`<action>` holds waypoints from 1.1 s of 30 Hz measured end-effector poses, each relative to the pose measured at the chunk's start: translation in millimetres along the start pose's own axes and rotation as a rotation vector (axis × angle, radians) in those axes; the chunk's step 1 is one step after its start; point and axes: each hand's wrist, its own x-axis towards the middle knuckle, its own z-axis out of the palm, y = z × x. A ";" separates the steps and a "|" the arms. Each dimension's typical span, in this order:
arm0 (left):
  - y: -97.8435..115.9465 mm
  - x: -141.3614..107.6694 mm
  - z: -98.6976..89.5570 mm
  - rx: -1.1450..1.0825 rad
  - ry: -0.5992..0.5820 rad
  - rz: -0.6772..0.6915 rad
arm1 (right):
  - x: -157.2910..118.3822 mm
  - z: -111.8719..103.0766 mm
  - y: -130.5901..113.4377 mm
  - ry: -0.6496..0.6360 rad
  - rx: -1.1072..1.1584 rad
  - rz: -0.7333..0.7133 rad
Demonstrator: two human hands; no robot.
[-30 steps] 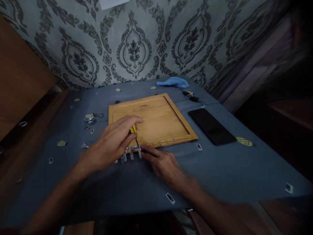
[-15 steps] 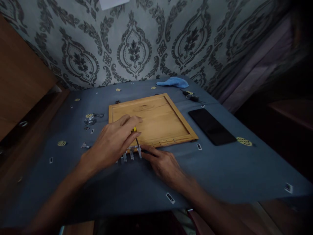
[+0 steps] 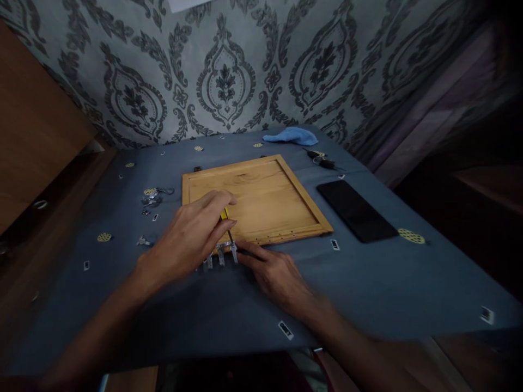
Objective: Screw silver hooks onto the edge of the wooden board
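Observation:
My left hand [image 3: 190, 226] is closed round a screwdriver [image 3: 224, 214] with a yellow handle. Its shaft points down to a row of small metal clips [image 3: 221, 256] along the near edge of a wooden panel [image 3: 261, 196]. The panel lies flat and has a raised frame and small dark holes along the near edge. With its fingertips pressed together, my right hand [image 3: 278, 275] touches the rightmost clip at that edge.
Loose metal pieces [image 3: 152, 200] lie left of the panel on the dark blue cloth [image 3: 359, 288]. Right of it is a black phone [image 3: 356, 211]. A blue rag [image 3: 291, 136] and a black corded item [image 3: 322, 160] are at the back.
The view has shifted very slightly. The fingers of my left hand have moved a little around the screwdriver handle. My right hand stays at the clip.

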 end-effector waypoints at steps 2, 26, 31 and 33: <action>1.3 0.2 -2.7 -0.040 -0.013 0.008 | -0.2 0.1 0.1 0.000 0.002 0.000; -0.6 -2.5 -19.1 -0.070 -0.023 0.019 | -1.4 2.5 1.8 0.009 0.028 -0.013; -1.7 -3.9 -8.9 -0.085 -0.038 0.035 | -1.2 3.3 2.0 0.007 0.015 -0.016; -2.2 -3.5 -5.9 -0.088 -0.046 0.037 | -1.3 3.6 2.3 0.012 0.013 -0.022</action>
